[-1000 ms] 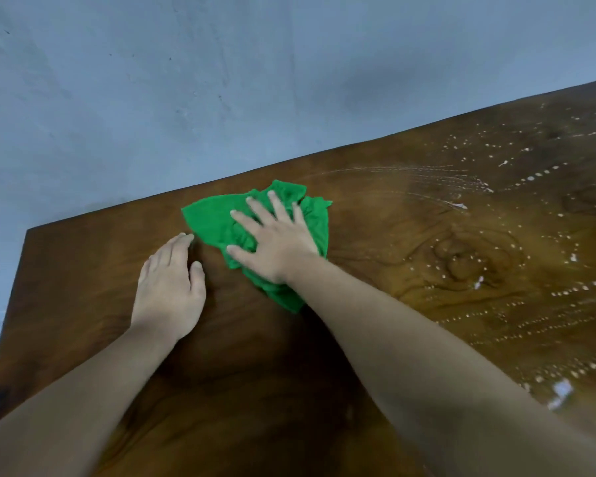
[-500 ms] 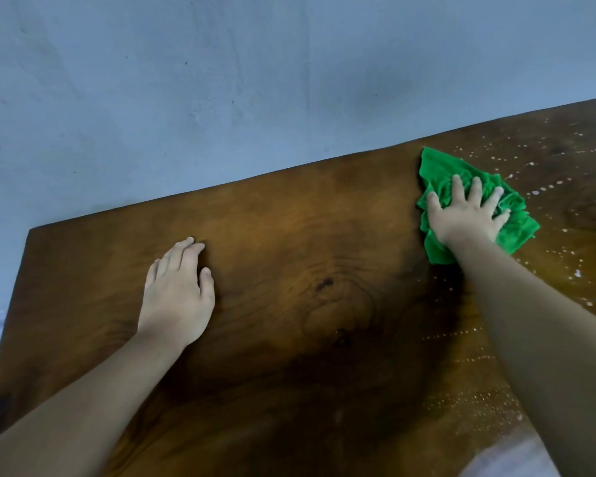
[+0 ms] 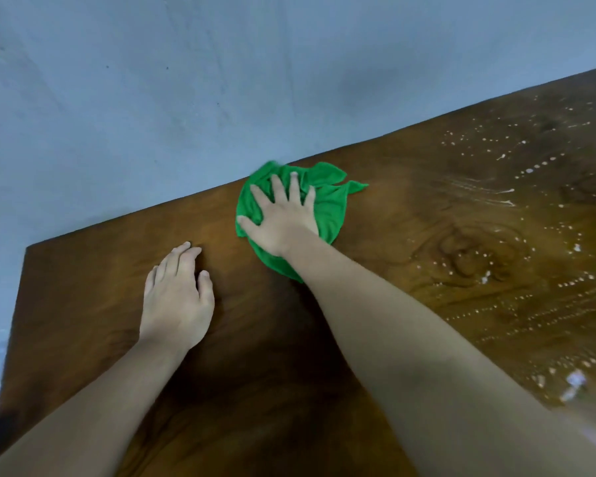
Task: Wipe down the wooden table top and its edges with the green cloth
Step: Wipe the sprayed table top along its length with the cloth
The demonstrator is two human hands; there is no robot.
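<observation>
I see the right hand [image 3: 283,222] lying flat on the green cloth [image 3: 329,210], fingers spread wide and straight, palm pressing the fabric down onto the wooden table top [image 3: 83,287]. Nothing is pinched or curled round; it is an open-palm press. The cloth is bunched into a rough round pad at the far edge of the table, about midway along the stretch I can see. Its far fold just reaches that edge, and a loose corner trails off to the right. Near and to the left of it, the left hand [image 3: 176,297] rests palm down on bare wood, fingers straight and close together with the thumb out to the right, holding nothing and clear of the cloth. Both forearms come in from the near side. To the right, the wood is speckled with white droplets [image 3: 529,171] and a few pale streaks [image 3: 475,191], well apart from the cloth. The wood around and left of the hands looks dark and even. Beyond the far edge I see only a plain grey-blue wall [image 3: 186,98].
</observation>
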